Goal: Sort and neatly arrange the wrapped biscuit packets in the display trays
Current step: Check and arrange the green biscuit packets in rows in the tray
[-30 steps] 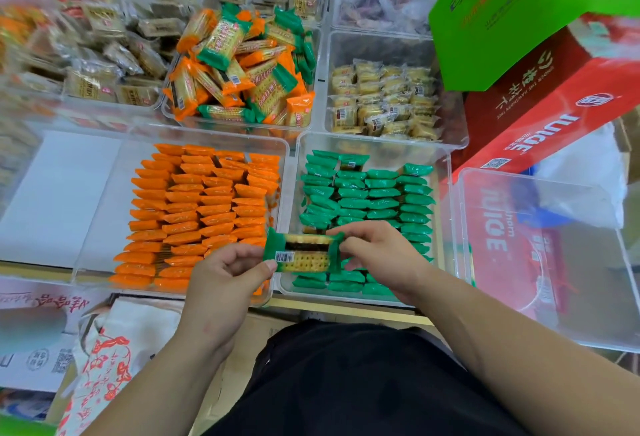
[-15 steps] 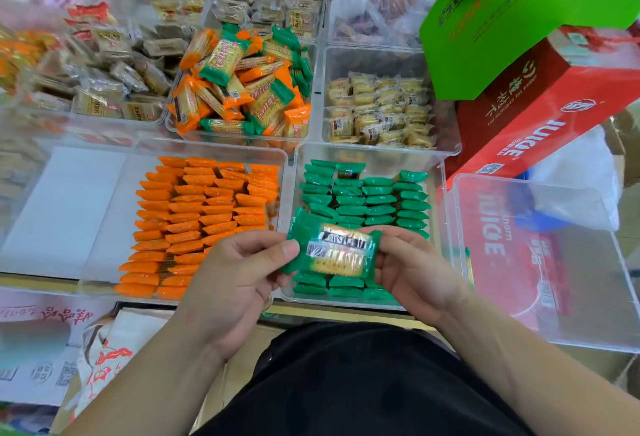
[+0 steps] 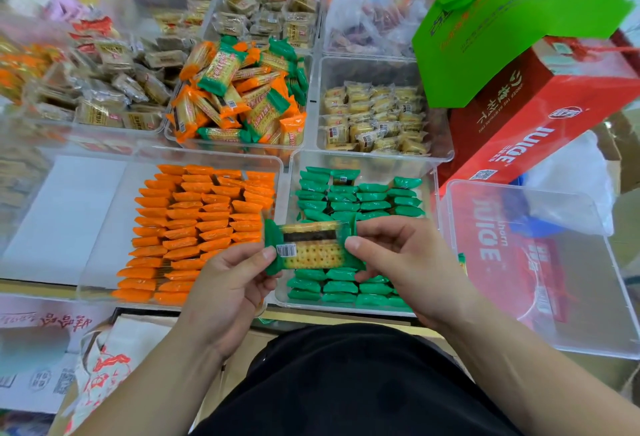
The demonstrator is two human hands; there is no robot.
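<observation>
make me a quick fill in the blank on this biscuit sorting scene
1. The left hand and right hand hold one biscuit packet whose wrapper ends are ____.
2. The tray of orange packets sits to the ____ of the tray of green packets.
3. The red box is printed with the word ____.
Missing words: green, left, JUICE

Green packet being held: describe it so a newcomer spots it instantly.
Find the clear tray of green packets, right of the orange tray. Over it, left hand and right hand pinch one packet by its ends. Only it faces up, showing biscuits and a barcode.
</observation>
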